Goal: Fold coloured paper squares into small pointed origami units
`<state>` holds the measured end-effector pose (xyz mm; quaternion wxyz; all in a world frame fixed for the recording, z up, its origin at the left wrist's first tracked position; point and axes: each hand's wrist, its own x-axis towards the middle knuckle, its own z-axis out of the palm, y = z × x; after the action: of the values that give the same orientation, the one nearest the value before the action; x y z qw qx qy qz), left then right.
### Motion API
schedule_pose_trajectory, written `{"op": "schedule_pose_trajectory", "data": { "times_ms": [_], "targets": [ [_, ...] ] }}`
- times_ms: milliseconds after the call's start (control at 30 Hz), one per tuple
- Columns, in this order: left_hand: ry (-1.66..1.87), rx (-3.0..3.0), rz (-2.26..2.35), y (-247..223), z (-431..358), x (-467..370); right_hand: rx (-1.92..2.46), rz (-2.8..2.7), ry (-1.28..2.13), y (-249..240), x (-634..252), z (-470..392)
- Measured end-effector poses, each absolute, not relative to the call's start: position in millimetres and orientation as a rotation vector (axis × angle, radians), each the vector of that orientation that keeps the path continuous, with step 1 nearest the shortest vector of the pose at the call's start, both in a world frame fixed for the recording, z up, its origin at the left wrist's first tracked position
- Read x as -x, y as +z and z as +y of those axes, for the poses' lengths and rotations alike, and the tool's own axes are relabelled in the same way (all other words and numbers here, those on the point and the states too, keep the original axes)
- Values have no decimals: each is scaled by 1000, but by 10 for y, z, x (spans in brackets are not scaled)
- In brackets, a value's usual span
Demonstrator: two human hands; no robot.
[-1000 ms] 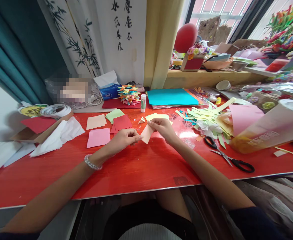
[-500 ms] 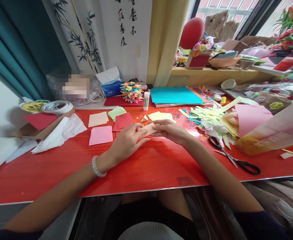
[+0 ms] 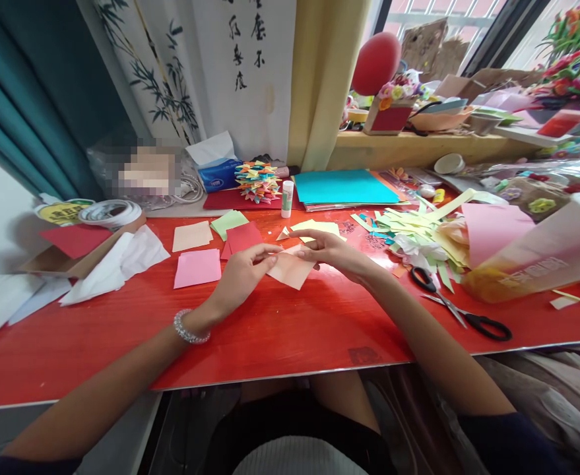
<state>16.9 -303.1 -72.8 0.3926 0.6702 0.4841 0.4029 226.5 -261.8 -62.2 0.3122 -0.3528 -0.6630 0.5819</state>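
Left hand (image 3: pixel 244 272) pinches the left edge of the peach paper (image 3: pixel 290 269), fingers closed on it; right hand (image 3: pixel 330 251) grips its upper right corner, thumb and fingers shut. Paper sits between the hands, just above the red desk (image 3: pixel 280 330), lying fairly flat and looking opened out; creases too faint to tell. Folding looks early: no finished shape yet, most folds left. Left of the hands lie a pink square (image 3: pixel 197 268) and a red square (image 3: pixel 243 237). Beyond, a glue stick (image 3: pixel 286 198). Right: green paper scraps (image 3: pixel 408 227), scissors (image 3: pixel 455 310).
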Motion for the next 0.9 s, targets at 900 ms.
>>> {"op": "schedule_pose_trajectory", "data": {
  "times_ms": [900],
  "targets": [
    [1216, -2377, 1086, -792, -3037, -150, 1017, -1579, 1602, -567, -2188, -2730]
  ]
}}
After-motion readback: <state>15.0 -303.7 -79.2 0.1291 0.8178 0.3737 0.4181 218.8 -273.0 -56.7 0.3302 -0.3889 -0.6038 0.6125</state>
